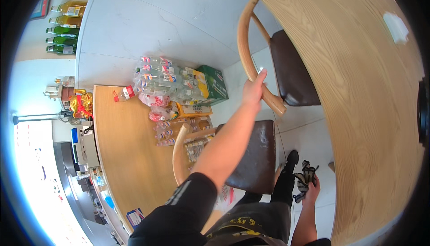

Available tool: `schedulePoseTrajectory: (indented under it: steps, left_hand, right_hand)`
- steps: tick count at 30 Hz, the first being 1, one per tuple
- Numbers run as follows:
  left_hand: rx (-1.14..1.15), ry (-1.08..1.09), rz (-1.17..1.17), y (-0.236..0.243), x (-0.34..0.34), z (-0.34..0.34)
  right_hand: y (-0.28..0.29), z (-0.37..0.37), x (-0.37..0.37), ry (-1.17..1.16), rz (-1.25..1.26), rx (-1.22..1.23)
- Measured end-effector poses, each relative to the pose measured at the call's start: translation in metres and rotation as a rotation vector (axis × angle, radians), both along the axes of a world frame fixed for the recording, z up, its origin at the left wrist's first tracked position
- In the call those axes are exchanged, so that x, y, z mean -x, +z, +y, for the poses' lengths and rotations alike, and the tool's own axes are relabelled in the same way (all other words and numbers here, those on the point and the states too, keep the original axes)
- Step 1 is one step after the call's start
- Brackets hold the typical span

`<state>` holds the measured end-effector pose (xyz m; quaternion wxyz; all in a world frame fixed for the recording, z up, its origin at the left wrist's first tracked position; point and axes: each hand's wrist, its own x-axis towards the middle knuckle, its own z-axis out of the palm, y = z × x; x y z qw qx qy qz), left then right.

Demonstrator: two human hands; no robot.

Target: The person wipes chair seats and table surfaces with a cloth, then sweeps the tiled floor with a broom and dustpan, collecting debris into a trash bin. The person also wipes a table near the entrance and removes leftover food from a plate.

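My left hand [254,89] is stretched forward and grips the curved wooden backrest of a chair [245,44] with a dark brown seat, pushed under the round wooden table [358,111] on the right. My right hand [311,188] hangs low by my leg and holds a crumpled striped black-and-white cloth [305,178]. A second wooden chair [255,156] with a dark seat stands right below my left arm, partly hidden by it.
A wooden counter [125,147] on the left carries packs of bottled water [156,78], a green carton [215,82] and snack bags. Bottles line a shelf at top left [65,26]. A white tissue [396,26] lies on the table. A till device [83,145] stands by the counter.
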<state>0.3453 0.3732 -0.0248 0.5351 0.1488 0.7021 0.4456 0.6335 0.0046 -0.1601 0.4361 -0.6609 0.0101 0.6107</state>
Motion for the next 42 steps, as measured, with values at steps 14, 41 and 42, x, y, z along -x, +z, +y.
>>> schedulePoseTrajectory:
  steps: [14,41,42]
  left_hand:
    - [0.019,0.241,0.056,0.014,0.178,-0.007]
    - [0.173,0.302,0.572,0.012,0.217,-0.028]
    - [0.174,0.292,0.575,0.011,0.218,-0.026]
  right_hand:
    - [0.015,0.175,0.058,0.254,-0.143,-0.246]
    - [-0.090,0.601,0.412,1.258,-1.558,-0.929]
    - [-0.100,0.567,0.433,1.272,-1.437,-1.093]
